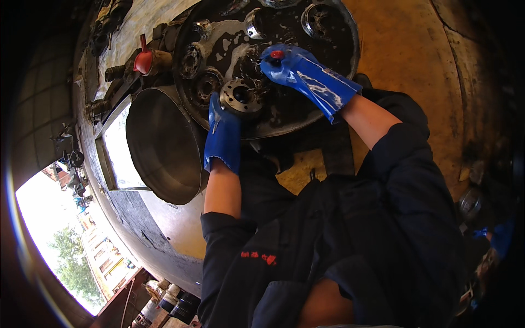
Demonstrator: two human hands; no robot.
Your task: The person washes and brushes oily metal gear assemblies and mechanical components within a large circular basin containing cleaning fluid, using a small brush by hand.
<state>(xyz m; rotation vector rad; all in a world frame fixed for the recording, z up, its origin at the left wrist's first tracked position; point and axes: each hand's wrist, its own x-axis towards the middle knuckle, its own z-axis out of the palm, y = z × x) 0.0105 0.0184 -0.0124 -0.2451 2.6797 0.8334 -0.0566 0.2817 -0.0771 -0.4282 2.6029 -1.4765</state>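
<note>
Both my hands wear long blue rubber gloves and are over a round dark basin (279,130) holding dirty, foamy liquid. My left hand (222,128) grips the left edge of a round metal flange (249,104), which has a ring of small holes and a large centre opening. My right hand (298,68), just above and right of the flange, is closed around a thing whose red end (278,54) shows at the fist. The rest of that thing is hidden by the glove. Other ring-shaped metal parts lie in the liquid, among them a shiny ring (254,24).
Left of the basin stands a large open metal drum (164,145). A red funnel-like piece (143,60) sits beyond it among greasy cylindrical parts. A stained brown floor (404,49) stretches to the right; more machine parts (169,300) are at lower left.
</note>
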